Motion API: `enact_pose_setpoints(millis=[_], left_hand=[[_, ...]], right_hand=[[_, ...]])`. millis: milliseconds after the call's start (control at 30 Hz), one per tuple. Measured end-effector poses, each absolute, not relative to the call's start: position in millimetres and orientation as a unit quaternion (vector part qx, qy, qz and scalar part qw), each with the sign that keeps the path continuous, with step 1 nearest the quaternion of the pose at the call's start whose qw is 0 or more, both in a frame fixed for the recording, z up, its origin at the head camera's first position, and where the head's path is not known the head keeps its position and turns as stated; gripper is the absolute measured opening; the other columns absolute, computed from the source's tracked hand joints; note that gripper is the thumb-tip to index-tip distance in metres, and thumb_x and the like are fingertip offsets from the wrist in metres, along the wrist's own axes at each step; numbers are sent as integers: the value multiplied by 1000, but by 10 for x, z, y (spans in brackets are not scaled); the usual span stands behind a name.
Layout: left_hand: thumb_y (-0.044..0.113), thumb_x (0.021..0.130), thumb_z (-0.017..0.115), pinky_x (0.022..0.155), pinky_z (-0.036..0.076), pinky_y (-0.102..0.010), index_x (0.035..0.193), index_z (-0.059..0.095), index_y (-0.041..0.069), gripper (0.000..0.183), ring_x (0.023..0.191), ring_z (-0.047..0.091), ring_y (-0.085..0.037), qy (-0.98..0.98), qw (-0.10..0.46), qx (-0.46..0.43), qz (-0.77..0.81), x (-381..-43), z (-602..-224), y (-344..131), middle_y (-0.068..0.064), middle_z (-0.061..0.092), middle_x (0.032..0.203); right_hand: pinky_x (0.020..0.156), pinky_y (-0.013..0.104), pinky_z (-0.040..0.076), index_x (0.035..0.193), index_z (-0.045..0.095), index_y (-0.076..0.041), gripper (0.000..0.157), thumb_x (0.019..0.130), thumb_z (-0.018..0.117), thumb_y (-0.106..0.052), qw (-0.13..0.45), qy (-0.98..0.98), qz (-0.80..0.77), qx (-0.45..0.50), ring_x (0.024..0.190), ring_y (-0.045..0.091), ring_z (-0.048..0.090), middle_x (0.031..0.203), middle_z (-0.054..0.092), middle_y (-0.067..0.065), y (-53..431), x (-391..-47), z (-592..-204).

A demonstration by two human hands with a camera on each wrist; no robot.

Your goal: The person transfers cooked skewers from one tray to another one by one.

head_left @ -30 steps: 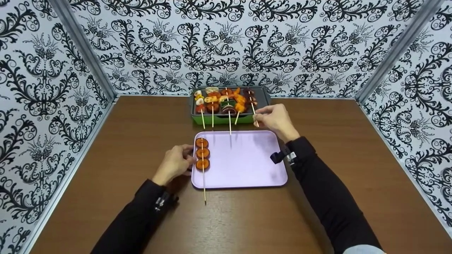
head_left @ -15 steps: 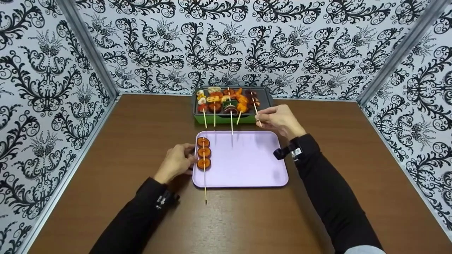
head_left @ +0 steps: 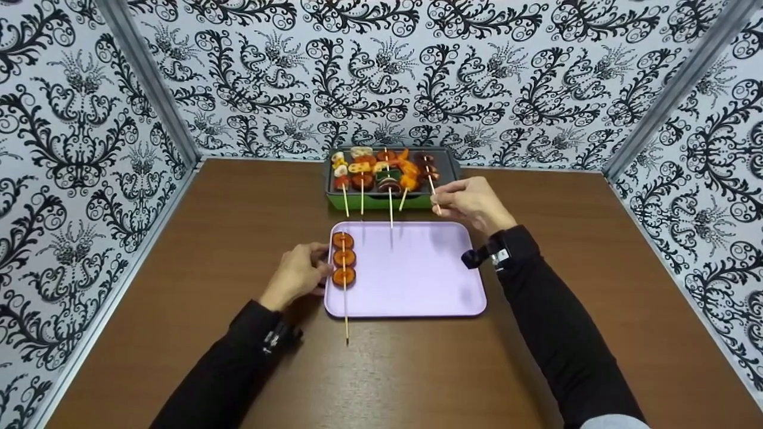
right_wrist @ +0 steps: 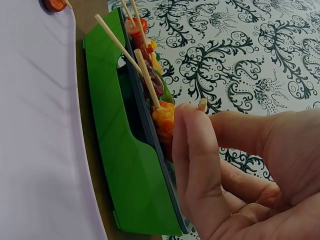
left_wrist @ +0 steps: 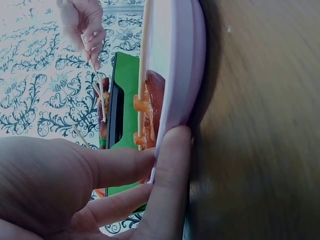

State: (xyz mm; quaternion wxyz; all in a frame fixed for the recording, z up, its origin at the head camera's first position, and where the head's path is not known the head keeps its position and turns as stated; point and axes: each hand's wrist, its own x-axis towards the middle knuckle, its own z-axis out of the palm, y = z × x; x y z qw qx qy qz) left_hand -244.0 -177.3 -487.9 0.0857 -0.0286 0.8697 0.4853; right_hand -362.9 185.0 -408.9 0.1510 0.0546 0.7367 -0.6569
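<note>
My right hand point(head_left: 474, 202) pinches the bare end of a wooden skewer point(head_left: 434, 189) between thumb and fingers; its dark brown pieces point(head_left: 424, 161) lie at the right of the grill. In the right wrist view the stick's tip point(right_wrist: 202, 104) pokes out above my fingertips. My left hand point(head_left: 298, 271) grips the left rim of a lilac tray point(head_left: 417, 274), with fingers on both sides of the rim in the left wrist view. Along that side of the tray lies a skewer of three orange-brown round slices point(head_left: 344, 258), its stick reaching past the front rim.
Behind the tray stands a green tabletop grill point(head_left: 381, 202) with a dark plate. Several other skewers lie on it, among them one with orange pieces point(head_left: 408, 179) beside the held one, their sticks pointing forward. A patterned wall point(head_left: 381, 71) rises behind the wooden table point(head_left: 250, 202).
The view has shifted slightly. My right hand has drawn back a little to the right with the skewer's end; my left hand stays at the tray rim.
</note>
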Motion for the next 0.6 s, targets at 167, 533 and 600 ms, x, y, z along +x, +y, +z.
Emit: enact_pose_setpoints(millis=[167,533,600], left_hand=[[-1,110,73,68,74,-37,162,66,1,53,88,79,-24,865,93,-31,492,-2436,-4878,-1774,-15,72,107],[-2,108,75,65,74,-36,160,68,2,53,79,78,-20,860,87,-32,501,-2422,-4866,-1748,-15,76,104],[-2,108,75,65,74,-36,161,68,2,54,79,78,-20,859,87,-34,503,-2423,-4862,-1742,-14,76,104]], right_hand=[[78,22,71,151,64,18,49,106,79,4,145,729,-667,54,77,13,81,101,84,12,1806,-3628,-4115],[80,23,72,145,64,21,41,107,73,6,123,736,-665,10,77,13,80,103,77,12,1761,-3553,-4198],[79,22,72,143,64,22,40,107,73,7,118,735,-668,6,76,13,80,98,78,10,1756,-3538,-4210]])
